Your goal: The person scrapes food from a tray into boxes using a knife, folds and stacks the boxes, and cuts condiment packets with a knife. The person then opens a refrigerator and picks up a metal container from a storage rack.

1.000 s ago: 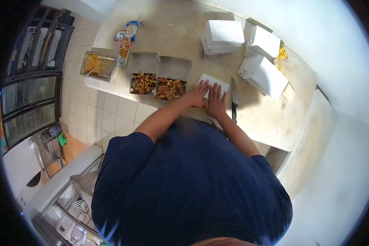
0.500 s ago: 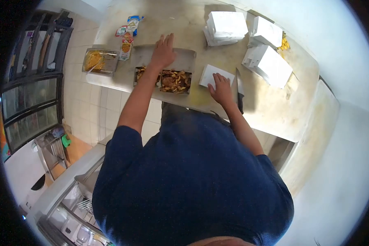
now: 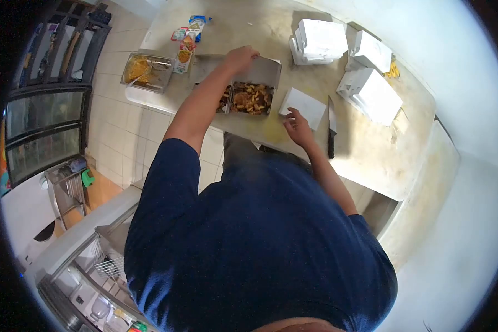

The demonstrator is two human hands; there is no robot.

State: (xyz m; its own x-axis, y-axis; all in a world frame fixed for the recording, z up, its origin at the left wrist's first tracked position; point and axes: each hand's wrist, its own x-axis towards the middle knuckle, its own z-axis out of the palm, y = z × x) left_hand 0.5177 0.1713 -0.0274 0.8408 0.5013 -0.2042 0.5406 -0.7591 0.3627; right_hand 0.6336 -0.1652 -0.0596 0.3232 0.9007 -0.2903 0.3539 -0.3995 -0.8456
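Note:
Two takeaway boxes stand side by side with lids raised; fries and browned meat (image 3: 251, 98) fill the right one. My forearm covers most of the left box. At the far edge of the lids (image 3: 264, 71), my left hand (image 3: 241, 59) is closed with its fingers pinched on the lid. My right hand (image 3: 299, 128) is open, fingers slightly bent, beside the near left corner of a closed white box (image 3: 307, 106). A knife with a black handle (image 3: 331, 145) lies just right of that box.
A metal tray (image 3: 159, 73) with yellow food and a utensil stands at the left edge. Sauce packets (image 3: 185, 52) lie behind it. White boxes (image 3: 322, 40) are stacked at the back, with more boxes (image 3: 373, 97) at the right. Yellow pieces (image 3: 393, 69) lie by the wall.
My left hand has gone from lying spread on the lids to pinching the lid's far edge. My right hand has slid off the top of the white box to its near corner.

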